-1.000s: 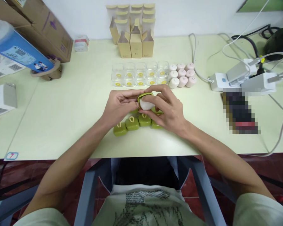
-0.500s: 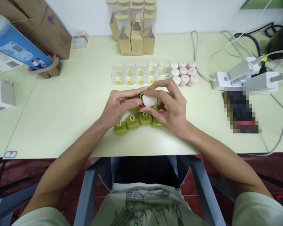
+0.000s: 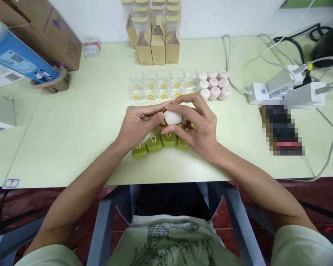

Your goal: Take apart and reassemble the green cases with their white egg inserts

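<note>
Between both hands is a smooth white rounded case [image 3: 173, 118] that looks like an earbud case, with a green cover [image 3: 164, 111] around its edge. My left hand [image 3: 141, 120] is closed on its left side, the thumb pressing at the cover's edge. From the right, my right hand [image 3: 198, 125] grips the same case, fingers over the top and thumb below. Under the hands stand several glossy olive-green rounded cases [image 3: 154, 144] with pale yellow loops on top; the hands partly cover them.
Behind the hands are clear plastic boxes [image 3: 164, 85] with yellow stickers, and pink and white small containers [image 3: 214, 93]. Open cardboard boxes [image 3: 158, 47] stand by the wall. A power strip [image 3: 259, 94] with cables and a blurred-out dark object [image 3: 283, 131] lie right; a blue bottle [image 3: 23, 55] leans left.
My left thumb has shifted up and further onto the cover's left edge, and more of the green rim there is covered. Both hands keep their hold. The whole view has shifted slightly.
</note>
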Demonstrator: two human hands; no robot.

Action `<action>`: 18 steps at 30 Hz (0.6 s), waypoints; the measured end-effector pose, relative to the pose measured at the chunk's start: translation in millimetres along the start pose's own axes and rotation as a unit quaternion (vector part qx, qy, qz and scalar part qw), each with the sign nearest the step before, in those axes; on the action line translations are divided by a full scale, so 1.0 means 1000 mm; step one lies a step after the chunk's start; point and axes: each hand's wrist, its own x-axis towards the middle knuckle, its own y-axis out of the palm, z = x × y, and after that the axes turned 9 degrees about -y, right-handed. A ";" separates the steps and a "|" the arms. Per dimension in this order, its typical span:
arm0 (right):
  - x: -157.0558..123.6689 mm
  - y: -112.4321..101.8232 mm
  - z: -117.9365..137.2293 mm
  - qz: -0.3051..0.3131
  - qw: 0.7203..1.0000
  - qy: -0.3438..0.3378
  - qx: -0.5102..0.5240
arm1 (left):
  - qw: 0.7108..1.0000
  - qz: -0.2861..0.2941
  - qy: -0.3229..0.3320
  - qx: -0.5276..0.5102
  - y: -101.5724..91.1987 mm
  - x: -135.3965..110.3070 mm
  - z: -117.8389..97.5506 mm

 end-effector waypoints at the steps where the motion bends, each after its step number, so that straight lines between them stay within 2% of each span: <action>1: 0.000 0.000 -0.001 0.002 1.000 -0.002 0.007 | 1.000 -0.007 0.000 -0.006 -0.001 0.001 0.001; 4: 0.003 -0.004 -0.003 0.019 0.999 -0.003 0.036 | 1.000 -0.013 -0.004 -0.018 -0.005 0.004 0.003; 7: 0.007 -0.010 -0.001 0.009 0.998 0.008 0.060 | 1.000 0.014 0.003 -0.017 -0.009 0.009 0.006; 11: 0.010 -0.013 0.003 -0.013 0.992 0.081 0.092 | 0.999 0.038 0.025 0.014 -0.007 0.011 0.007; 14: 0.010 -0.009 0.004 -0.014 0.984 0.111 0.135 | 0.997 0.009 0.062 0.039 -0.001 0.009 0.009; 18: 0.010 -0.008 0.005 0.005 0.980 0.108 0.166 | 0.992 -0.037 0.110 0.057 0.000 0.008 0.010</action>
